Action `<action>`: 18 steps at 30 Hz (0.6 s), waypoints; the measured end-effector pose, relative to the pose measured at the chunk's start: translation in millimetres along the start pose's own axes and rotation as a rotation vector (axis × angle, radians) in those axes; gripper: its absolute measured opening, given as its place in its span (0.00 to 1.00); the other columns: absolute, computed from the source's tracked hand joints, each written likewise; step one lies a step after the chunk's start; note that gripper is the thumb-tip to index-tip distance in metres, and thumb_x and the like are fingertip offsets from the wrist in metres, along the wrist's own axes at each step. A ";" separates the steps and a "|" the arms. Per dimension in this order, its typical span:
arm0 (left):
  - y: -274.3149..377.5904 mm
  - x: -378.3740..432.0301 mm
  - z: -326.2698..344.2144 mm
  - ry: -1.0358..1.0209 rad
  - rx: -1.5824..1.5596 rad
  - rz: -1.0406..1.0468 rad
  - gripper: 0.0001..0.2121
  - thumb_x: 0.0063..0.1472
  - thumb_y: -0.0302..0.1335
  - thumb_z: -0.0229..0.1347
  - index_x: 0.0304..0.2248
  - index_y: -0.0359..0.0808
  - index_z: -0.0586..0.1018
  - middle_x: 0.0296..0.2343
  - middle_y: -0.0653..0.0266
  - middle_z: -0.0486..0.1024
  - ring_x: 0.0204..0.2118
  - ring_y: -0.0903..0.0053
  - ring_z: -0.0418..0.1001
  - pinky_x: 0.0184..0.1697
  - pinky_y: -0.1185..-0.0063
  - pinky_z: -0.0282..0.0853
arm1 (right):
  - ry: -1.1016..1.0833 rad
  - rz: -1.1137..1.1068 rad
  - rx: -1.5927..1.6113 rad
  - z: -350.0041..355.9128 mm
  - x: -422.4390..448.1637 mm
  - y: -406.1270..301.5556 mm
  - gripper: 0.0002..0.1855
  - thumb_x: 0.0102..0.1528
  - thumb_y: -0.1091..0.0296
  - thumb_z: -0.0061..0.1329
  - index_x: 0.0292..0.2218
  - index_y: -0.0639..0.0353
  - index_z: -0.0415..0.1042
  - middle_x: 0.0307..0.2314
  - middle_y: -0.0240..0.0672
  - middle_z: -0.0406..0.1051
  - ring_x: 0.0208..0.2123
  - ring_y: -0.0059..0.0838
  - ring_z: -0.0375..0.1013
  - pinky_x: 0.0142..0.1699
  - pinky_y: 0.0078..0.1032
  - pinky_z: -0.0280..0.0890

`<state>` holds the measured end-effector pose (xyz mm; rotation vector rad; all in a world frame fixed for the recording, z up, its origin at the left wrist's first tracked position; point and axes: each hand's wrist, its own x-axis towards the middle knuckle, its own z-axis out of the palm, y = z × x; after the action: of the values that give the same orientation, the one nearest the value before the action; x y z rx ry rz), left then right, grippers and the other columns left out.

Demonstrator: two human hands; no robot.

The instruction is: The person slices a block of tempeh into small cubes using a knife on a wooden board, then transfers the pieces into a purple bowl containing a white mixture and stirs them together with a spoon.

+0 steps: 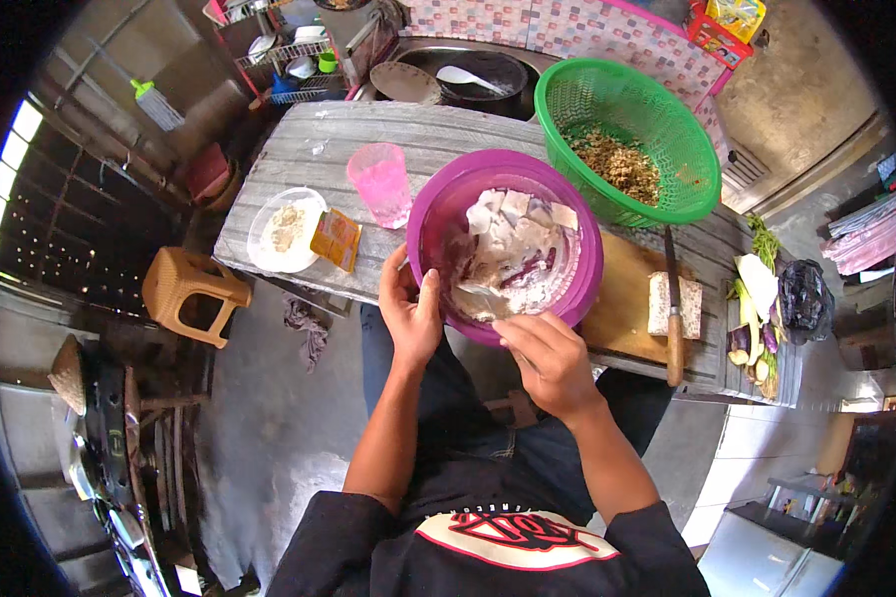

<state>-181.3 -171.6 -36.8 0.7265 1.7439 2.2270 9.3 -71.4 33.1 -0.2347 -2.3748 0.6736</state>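
My left hand (412, 310) grips the left rim of a purple plastic bowl (584, 291), thumb on top. The bowl is tilted towards me at the table's near edge. Square, flour-coated slices (519, 213), apparently tempeh, lie at its far side, with white flour (526, 298) below them. At the near rim, my right hand (556, 362) has its fingers pinched around what looks like a metal spoon (487, 302); the fingers hide its handle. Right of the bowl, a tempeh block (674, 306) and a wooden-handled knife (673, 321) rest on a wooden cutting board (620, 298).
A pink cup (381, 183), a white tub of powder (272, 254) and a yellow sachet (336, 239) stand left. A green basket (631, 142) with brown crumbly food is at far right. Vegetables (754, 321) and a black plastic bag (805, 302) lie right. A wok (485, 82) sits beyond the table.
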 end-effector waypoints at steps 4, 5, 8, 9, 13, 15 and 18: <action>-6.8 1.9 -1.3 0.001 -0.009 0.010 0.22 0.71 0.21 0.55 0.62 0.28 0.69 0.45 0.59 0.81 0.46 0.79 0.78 0.52 0.78 0.72 | 0.121 0.082 -0.027 -10.2 -1.4 -1.3 0.15 0.57 0.79 0.58 0.46 0.63 0.82 0.38 0.44 0.80 0.38 0.46 0.78 0.44 0.38 0.74; -5.7 4.5 -1.1 -0.014 -0.018 -0.006 0.22 0.70 0.20 0.55 0.62 0.28 0.69 0.47 0.58 0.80 0.48 0.78 0.77 0.54 0.77 0.71 | 0.167 0.113 -0.064 -10.4 -0.4 1.2 0.14 0.57 0.79 0.58 0.46 0.64 0.82 0.38 0.44 0.80 0.38 0.47 0.78 0.44 0.38 0.74; -1.2 4.2 1.0 -0.021 -0.024 0.003 0.22 0.71 0.21 0.55 0.61 0.29 0.69 0.46 0.59 0.81 0.47 0.79 0.78 0.52 0.78 0.71 | 0.191 0.118 -0.115 -7.9 -5.3 4.8 0.15 0.57 0.78 0.59 0.47 0.64 0.81 0.38 0.44 0.80 0.37 0.47 0.78 0.43 0.38 0.74; 0.6 4.5 1.0 -0.017 -0.020 0.017 0.21 0.71 0.21 0.55 0.61 0.29 0.69 0.44 0.59 0.81 0.45 0.80 0.78 0.50 0.79 0.72 | 0.176 0.102 -0.111 -5.0 -7.4 3.4 0.15 0.57 0.78 0.59 0.47 0.64 0.81 0.38 0.44 0.80 0.37 0.47 0.78 0.43 0.38 0.73; 1.8 4.0 -1.2 -0.017 0.018 0.022 0.21 0.71 0.21 0.55 0.61 0.29 0.69 0.44 0.59 0.81 0.45 0.80 0.78 0.50 0.79 0.72 | 0.133 0.081 -0.081 -5.3 -3.8 -2.0 0.15 0.56 0.79 0.58 0.47 0.64 0.81 0.38 0.44 0.80 0.37 0.46 0.78 0.43 0.38 0.73; -0.5 5.5 -0.2 -0.039 0.001 0.021 0.21 0.71 0.21 0.55 0.61 0.29 0.69 0.44 0.59 0.81 0.45 0.80 0.78 0.50 0.79 0.73 | 0.142 0.080 -0.102 -6.1 3.3 1.8 0.16 0.56 0.80 0.58 0.47 0.63 0.81 0.38 0.43 0.80 0.37 0.46 0.78 0.43 0.38 0.73; 1.3 5.7 0.3 -0.026 -0.005 0.002 0.21 0.71 0.21 0.55 0.61 0.29 0.69 0.44 0.59 0.81 0.44 0.80 0.78 0.49 0.79 0.73 | 0.123 0.055 -0.110 -4.4 12.3 4.4 0.16 0.56 0.80 0.58 0.47 0.62 0.81 0.37 0.42 0.80 0.37 0.45 0.78 0.43 0.37 0.73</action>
<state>-185.8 -169.0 -34.1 0.7530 1.7255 2.2127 2.6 -61.8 40.4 -0.3798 -2.2966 0.5382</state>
